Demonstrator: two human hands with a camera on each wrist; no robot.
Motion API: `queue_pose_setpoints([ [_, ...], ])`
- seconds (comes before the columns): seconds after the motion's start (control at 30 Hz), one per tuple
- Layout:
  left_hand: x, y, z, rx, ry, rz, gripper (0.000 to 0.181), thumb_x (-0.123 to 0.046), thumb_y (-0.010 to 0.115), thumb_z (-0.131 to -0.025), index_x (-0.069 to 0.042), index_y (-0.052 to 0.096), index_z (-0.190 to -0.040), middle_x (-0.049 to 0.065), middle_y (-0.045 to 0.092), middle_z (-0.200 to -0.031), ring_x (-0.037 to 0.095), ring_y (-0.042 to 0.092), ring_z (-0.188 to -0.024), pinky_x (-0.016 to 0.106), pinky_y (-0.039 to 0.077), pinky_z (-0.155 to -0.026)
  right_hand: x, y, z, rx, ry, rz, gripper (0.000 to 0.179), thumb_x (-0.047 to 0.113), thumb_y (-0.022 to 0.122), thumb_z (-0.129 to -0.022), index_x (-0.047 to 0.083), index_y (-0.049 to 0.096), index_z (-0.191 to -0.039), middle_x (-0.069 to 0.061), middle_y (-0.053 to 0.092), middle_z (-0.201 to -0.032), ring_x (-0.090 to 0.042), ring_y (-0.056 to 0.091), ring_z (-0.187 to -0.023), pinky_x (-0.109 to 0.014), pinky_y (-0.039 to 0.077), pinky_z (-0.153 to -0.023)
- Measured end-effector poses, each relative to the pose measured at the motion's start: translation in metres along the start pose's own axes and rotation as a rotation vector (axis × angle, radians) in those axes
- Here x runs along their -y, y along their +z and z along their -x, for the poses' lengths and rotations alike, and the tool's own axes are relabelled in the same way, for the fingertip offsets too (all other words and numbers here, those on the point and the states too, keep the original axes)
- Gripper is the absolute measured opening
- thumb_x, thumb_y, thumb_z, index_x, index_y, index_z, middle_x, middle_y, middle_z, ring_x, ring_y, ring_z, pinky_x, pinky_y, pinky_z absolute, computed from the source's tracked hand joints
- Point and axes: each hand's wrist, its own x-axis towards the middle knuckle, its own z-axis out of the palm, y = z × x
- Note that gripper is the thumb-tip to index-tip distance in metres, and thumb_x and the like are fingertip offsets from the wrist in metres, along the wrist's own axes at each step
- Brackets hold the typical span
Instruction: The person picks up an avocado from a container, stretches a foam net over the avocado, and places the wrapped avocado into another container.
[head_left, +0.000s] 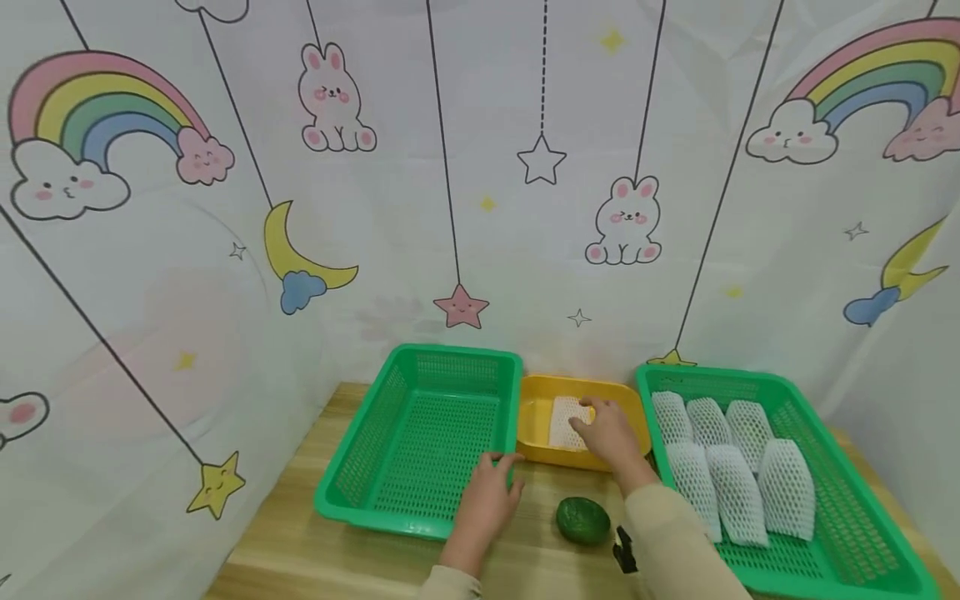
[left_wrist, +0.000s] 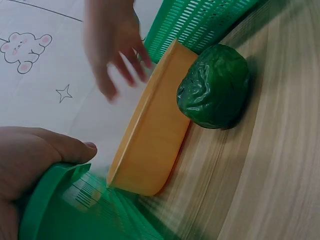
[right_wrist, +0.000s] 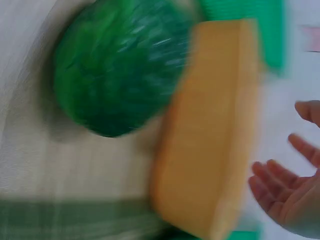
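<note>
Foam net sleeve (head_left: 567, 422) lies flat in the yellow tray (head_left: 535, 415), between the empty green basket (head_left: 427, 433) and the basket of netted sleeves (head_left: 825, 508); nearer, a green avocado (head_left: 582, 521) sits on the wooden table (head_left: 315, 550). Left hand (head_left: 491, 487) grips the empty basket's near corner, fingers curled over the rim. Right hand (head_left: 609, 432) hovers over the sleeve with fingers spread and loose, holding nothing; the sleeve appears light, soft and springy, so pinch one edge gently.
</note>
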Motion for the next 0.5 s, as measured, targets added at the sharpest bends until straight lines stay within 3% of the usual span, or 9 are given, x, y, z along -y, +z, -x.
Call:
queue_pose_setpoints([
  [0.1, -0.004, 0.003, 0.004, 0.003, -0.013, 0.011, 0.031, -0.019, 0.066, -0.087, -0.016, 0.062, -0.118, 0.015, 0.050, -0.119, 0.030, 0.055, -0.099, 0.038, 0.049, -0.066, -0.010, 0.016, -0.009, 0.169, 0.156, 0.074, 0.079, 0.044, 0.059, -0.088, -0.011, 0.030, -0.136, -0.032, 0.050, -0.121, -0.042, 0.054, -0.100, -0.052, 0.044, -0.081],
  [0.17, -0.007, 0.005, 0.006, 0.017, -0.016, 0.028, 0.031, -0.019, 0.066, -0.087, -0.016, 0.062, -0.118, 0.015, 0.050, -0.118, 0.031, 0.055, -0.099, 0.039, 0.050, -0.066, -0.019, 0.022, -0.010, 0.210, 0.219, 0.113, 0.094, 0.047, 0.062, -0.084, -0.018, 0.019, -0.137, -0.033, 0.055, -0.114, -0.042, 0.057, -0.093, -0.053, 0.045, -0.079],
  [0.23, -0.008, 0.007, 0.008, 0.033, -0.025, 0.031, 0.031, -0.020, 0.066, -0.087, -0.017, 0.062, -0.118, 0.014, 0.050, -0.118, 0.030, 0.055, -0.099, 0.040, 0.049, -0.066, -0.027, 0.026, -0.010, 0.223, 0.232, 0.139, 0.100, 0.045, 0.065, -0.082, -0.021, 0.014, -0.136, -0.033, 0.056, -0.110, -0.041, 0.058, -0.090, -0.053, 0.046, -0.078],
  [0.37, -0.009, 0.007, 0.010, 0.031, -0.037, 0.036, 0.030, -0.020, 0.067, -0.086, -0.018, 0.063, -0.116, 0.013, 0.051, -0.117, 0.029, 0.055, -0.098, 0.038, 0.049, -0.064, -0.038, 0.029, -0.015, 0.197, 0.169, 0.097, 0.074, 0.024, 0.070, -0.081, -0.014, 0.032, -0.130, -0.026, 0.062, -0.097, -0.034, 0.059, -0.080, -0.048, 0.047, -0.073],
  [0.5, -0.007, 0.005, 0.008, 0.024, -0.029, 0.060, 0.029, -0.019, 0.066, -0.086, -0.017, 0.063, -0.115, 0.013, 0.051, -0.116, 0.029, 0.055, -0.098, 0.038, 0.049, -0.064, -0.036, 0.025, -0.022, 0.107, 0.133, -0.063, 0.044, 0.007, 0.068, -0.079, -0.004, 0.044, -0.114, -0.012, 0.060, -0.079, -0.024, 0.053, -0.066, -0.035, 0.044, -0.061],
])
